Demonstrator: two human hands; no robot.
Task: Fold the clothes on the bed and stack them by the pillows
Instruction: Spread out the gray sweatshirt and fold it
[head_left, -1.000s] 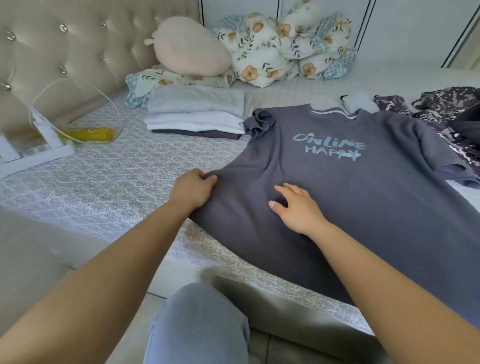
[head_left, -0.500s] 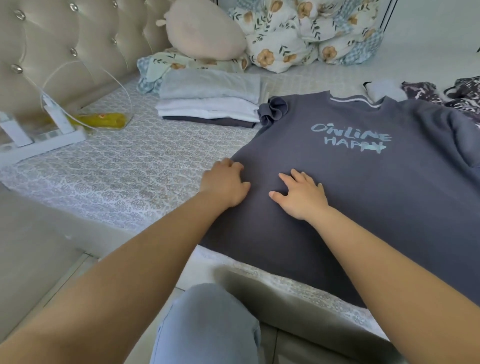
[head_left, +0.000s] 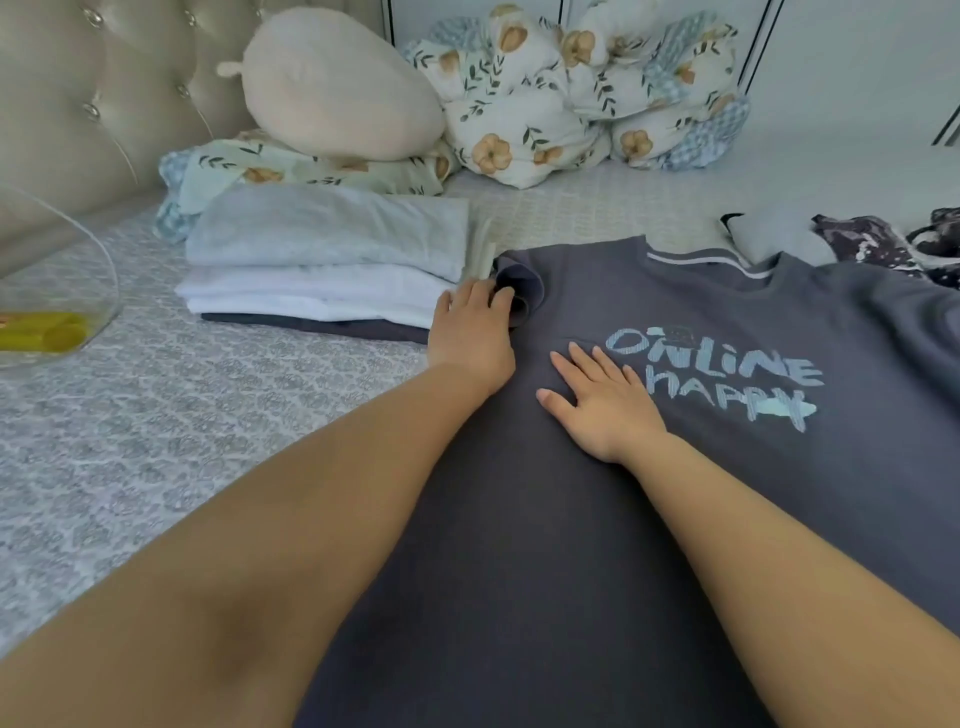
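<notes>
Our left grip (head_left: 475, 332) pinches the bunched sleeve of the dark grey printed cotton T-shirt (head_left: 649, 467) spread across the bed, collar away from us, right grip (head_left: 605, 402) flat-open just beside, so left folds inward.

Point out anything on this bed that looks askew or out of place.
The grey T-shirt lies flat, but its sleeve beside the left hand is bunched into a rumpled wad against the folded stack. The right hand lies flat on the shirt's chest. Nothing looks spilled or damaged.
</notes>
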